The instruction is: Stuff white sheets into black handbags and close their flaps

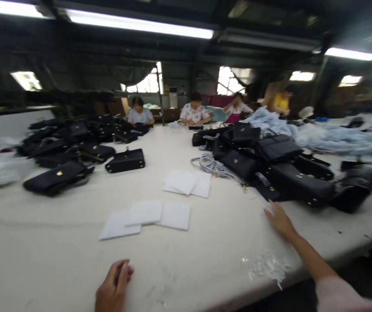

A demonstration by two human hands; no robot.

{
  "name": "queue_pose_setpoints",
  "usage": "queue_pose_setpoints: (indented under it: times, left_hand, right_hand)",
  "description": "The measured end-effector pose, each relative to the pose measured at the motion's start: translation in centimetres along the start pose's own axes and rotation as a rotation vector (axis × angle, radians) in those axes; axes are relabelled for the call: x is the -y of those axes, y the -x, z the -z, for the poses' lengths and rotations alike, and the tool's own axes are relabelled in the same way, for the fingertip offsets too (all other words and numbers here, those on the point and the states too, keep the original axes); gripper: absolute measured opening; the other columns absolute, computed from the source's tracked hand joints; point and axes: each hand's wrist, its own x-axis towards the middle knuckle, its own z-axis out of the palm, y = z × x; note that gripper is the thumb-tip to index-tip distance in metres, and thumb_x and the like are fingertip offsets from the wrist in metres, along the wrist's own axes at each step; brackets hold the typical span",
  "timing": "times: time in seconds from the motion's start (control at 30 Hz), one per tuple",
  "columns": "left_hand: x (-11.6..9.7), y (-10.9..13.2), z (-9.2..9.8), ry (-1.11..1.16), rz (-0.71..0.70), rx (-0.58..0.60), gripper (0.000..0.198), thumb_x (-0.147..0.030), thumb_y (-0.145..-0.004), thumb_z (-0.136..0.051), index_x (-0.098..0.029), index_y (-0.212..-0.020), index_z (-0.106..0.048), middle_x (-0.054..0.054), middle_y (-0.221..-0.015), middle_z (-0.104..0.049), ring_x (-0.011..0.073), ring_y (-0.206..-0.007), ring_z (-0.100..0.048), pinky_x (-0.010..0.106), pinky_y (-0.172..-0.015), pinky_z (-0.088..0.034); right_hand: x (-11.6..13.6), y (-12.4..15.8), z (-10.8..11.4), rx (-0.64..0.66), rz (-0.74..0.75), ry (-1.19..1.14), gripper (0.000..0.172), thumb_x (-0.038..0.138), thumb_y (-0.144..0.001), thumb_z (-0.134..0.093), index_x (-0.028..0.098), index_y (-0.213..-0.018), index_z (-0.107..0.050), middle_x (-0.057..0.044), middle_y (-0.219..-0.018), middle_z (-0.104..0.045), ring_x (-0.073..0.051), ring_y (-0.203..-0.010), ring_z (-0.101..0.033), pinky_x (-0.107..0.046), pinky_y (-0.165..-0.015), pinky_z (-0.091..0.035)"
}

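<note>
At the near left of the desk (59, 251), the left hand (115, 282) curls loosely, its contents hidden, nearest white sheets (144, 214) that fan left to right and look light, bendy, best pinched by an edge. At right, the right hand (281, 222) is narrowed, on what I cannot tell, beside a black bag (298, 183), probably stiff and smooth, best gripped at its ends, its long axis running far left to near right.

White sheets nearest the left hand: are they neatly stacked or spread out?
Spread out: three white sheets show side by side on the table beyond the left hand, only partly overlapping.
</note>
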Motion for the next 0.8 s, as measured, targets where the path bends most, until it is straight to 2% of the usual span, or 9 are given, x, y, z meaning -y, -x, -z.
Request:
queue_pose_setpoints:
  times: [0.07,0.1,0.17,0.23,0.33,0.43,0.6,0.67,0.8]
  left_hand:
    - [-1.1,0.8,0.3,0.012,-0.072,0.033,0.034,-0.056,-0.076,-0.053,-0.026,-0.090,-0.062,-0.001,-0.071,-0.070,0.0236,-0.070,-0.068,0.038,-0.070,-0.056]
    - [-1.7,1.0,0.3,0.003,-0.110,0.031,0.034,-0.055,-0.079,-0.050,-0.024,-0.089,-0.061,0.000,-0.070,-0.069,0.0219,-0.067,-0.067,0.035,-0.068,-0.055]
    - [-2.7,0.9,0.2,-0.030,-0.179,0.002,0.033,-0.052,-0.083,-0.046,-0.022,-0.087,-0.060,0.001,-0.067,-0.067,0.0194,-0.063,-0.065,0.032,-0.065,-0.053]
    - [-3.1,0.8,0.1,-0.059,-0.194,-0.023,0.031,-0.049,-0.085,-0.045,-0.022,-0.087,-0.059,0.001,-0.067,-0.067,0.0180,-0.062,-0.064,0.031,-0.066,-0.051]
    - [-2.9,1.1,0.1,-0.103,-0.195,-0.009,0.029,-0.046,-0.085,-0.044,-0.021,-0.089,-0.058,0.001,-0.071,-0.068,0.0166,-0.064,-0.065,0.030,-0.071,-0.051]
    - [-2.4,1.8,0.1,-0.137,-0.199,-0.002,0.030,-0.042,-0.084,-0.043,-0.019,-0.096,-0.057,0.003,-0.078,-0.068,0.0164,-0.072,-0.065,0.031,-0.078,-0.051]
    - [-1.8,0.9,-0.3,-0.165,-0.198,0.029,0.033,-0.036,-0.081,-0.045,-0.014,-0.103,-0.056,0.004,-0.080,-0.067,0.0178,-0.076,-0.065,0.035,-0.081,-0.052]
    - [-1.6,0.7,-0.4,-0.178,-0.203,0.027,0.031,-0.033,-0.080,-0.046,-0.014,-0.103,-0.056,0.004,-0.080,-0.067,0.0172,-0.077,-0.065,0.034,-0.083,-0.052]
    - [-2.0,1.6,-0.1,-0.197,-0.215,0.042,0.029,-0.032,-0.077,-0.047,-0.016,-0.100,-0.055,0.004,-0.081,-0.068,0.0174,-0.080,-0.066,0.033,-0.084,-0.052]
  right_hand:
    - [-0.7,4.8,-2.9,-0.061,0.098,-0.014,0.054,0.043,-0.089,-0.034,0.021,-0.136,-0.050,-0.015,-0.143,-0.047,-0.033,-0.134,-0.041,-0.055,-0.106,-0.035]
    - [-0.8,7.0,-3.8,-0.069,0.138,-0.043,0.058,0.047,-0.089,-0.033,0.018,-0.137,-0.049,-0.017,-0.144,-0.045,-0.033,-0.133,-0.042,-0.053,-0.106,-0.036]
    - [0.3,11.3,-4.6,-0.090,0.188,-0.067,0.059,0.049,-0.090,-0.030,0.017,-0.136,-0.050,-0.017,-0.143,-0.046,-0.033,-0.132,-0.044,-0.054,-0.107,-0.035]
    - [2.6,15.3,-3.9,-0.121,0.204,-0.056,0.055,0.043,-0.092,-0.027,0.017,-0.133,-0.053,-0.017,-0.141,-0.049,-0.033,-0.132,-0.043,-0.057,-0.110,-0.028]
    - [6.7,20.0,-1.5,-0.162,0.163,-0.050,0.052,0.034,-0.096,-0.024,0.012,-0.132,-0.054,-0.017,-0.140,-0.050,-0.032,-0.138,-0.034,-0.057,-0.114,-0.017]
    - [8.4,22.2,0.4,-0.119,0.125,-0.092,0.051,0.028,-0.097,-0.022,0.010,-0.131,-0.055,-0.014,-0.145,-0.046,-0.028,-0.142,-0.028,-0.054,-0.115,-0.015]
    - [6.3,24.1,1.3,-0.039,0.179,-0.328,0.048,0.021,-0.094,-0.030,0.011,-0.137,-0.048,-0.011,-0.151,-0.037,-0.021,-0.145,-0.018,-0.045,-0.118,-0.020]
    - [5.6,25.4,1.7,-0.061,0.183,-0.436,0.048,0.020,-0.093,-0.034,0.011,-0.137,-0.049,-0.011,-0.150,-0.038,-0.019,-0.144,-0.022,-0.041,-0.117,-0.023]
    - [5.1,27.1,2.9,-0.162,0.065,-0.569,0.041,0.022,-0.091,-0.041,0.016,-0.128,-0.057,-0.011,-0.139,-0.051,-0.020,-0.131,-0.042,-0.038,-0.114,-0.030]
